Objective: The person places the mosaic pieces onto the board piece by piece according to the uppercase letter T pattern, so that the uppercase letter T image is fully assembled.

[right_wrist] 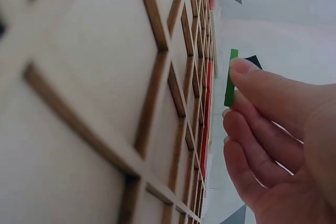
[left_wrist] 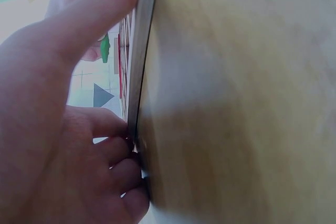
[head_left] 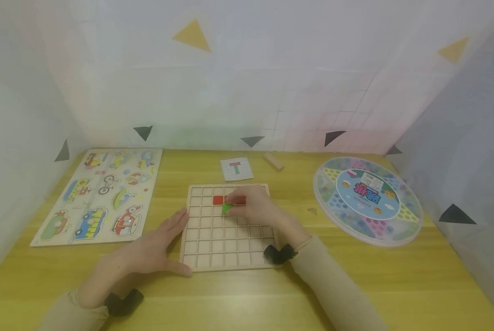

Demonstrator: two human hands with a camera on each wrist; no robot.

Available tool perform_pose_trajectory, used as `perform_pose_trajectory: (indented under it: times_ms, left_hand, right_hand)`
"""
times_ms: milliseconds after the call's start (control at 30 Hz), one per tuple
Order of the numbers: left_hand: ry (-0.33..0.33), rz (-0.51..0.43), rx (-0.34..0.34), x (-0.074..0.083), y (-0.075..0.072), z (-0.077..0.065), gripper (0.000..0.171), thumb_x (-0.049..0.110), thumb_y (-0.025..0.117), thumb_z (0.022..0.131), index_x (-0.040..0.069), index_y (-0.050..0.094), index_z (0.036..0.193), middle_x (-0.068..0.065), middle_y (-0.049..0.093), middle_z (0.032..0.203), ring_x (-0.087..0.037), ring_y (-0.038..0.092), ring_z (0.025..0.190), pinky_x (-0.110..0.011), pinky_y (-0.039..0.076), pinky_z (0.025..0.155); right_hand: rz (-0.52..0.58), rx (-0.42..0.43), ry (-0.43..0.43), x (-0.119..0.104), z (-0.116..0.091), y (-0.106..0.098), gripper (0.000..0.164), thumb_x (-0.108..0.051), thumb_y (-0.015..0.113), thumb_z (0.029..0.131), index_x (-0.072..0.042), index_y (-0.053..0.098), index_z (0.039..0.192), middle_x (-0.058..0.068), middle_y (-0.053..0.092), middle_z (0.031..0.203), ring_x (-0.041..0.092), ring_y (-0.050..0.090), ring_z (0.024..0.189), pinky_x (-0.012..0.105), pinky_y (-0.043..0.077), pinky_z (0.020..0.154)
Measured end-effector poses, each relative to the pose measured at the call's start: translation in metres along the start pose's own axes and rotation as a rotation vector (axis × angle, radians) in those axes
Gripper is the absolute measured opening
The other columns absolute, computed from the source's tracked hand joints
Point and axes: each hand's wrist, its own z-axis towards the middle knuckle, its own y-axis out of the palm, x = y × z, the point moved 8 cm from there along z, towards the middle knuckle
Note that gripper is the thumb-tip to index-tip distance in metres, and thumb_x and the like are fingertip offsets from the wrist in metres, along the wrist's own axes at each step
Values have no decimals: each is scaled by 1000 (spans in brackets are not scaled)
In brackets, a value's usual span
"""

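A square wooden grid board (head_left: 213, 261) lies on the table in front of me. My left hand (head_left: 147, 250) rests spread at its left side, thumb by the near left corner and fingertips against the left edge. My right hand (head_left: 253, 207) pinches a small green tile (right_wrist: 229, 83) between thumb and fingers, held just above the grid. A red tile (head_left: 218, 200) sits in a cell near the far side. More red (head_left: 241, 201) shows in the same row, partly hidden behind the right hand.
Behind the board lie a pattern card (head_left: 243, 173) with red and green squares and a small wooden block (head_left: 273, 161). A vehicle picture puzzle (head_left: 102, 197) lies left, and a round game board (head_left: 369, 200) right. A patterned wall covering (head_left: 230, 92) encloses the table (head_left: 230, 303).
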Motion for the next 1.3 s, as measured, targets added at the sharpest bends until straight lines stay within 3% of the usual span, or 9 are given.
perform_pose_trajectory:
  times_ms: [200, 800, 1300]
  left_hand:
    - [6, -3, 6, 1, 0, 0, 134, 74, 76, 66, 10, 7, 162, -10, -2, 169, -46, 9, 151, -66, 21, 117]
    - [7, 11, 14, 0, -1, 0, 133, 76, 75, 65, 10, 10, 162, -7, 0, 170, -43, 11, 152, -65, 26, 116]
    - [8, 2, 11, 0, 0, 0, 134, 75, 76, 66, 9, 9, 162, -9, 0, 169, -45, 9, 152, -66, 22, 117]
  right_hand:
    - [3, -25, 36, 6, 0, 2, 27, -20, 84, 82, -14, 75, 108, -5, 75, 107, 10, 68, 101, 29, 55, 93]
    - [-16, -23, 38, 10, -1, 3, 26, -14, 83, 82, -12, 75, 107, -4, 74, 105, 10, 67, 99, 28, 55, 92]
    - [-49, -21, 36, 10, -1, 4, 27, -15, 82, 83, -13, 75, 108, -4, 74, 107, 10, 67, 100, 27, 55, 91]
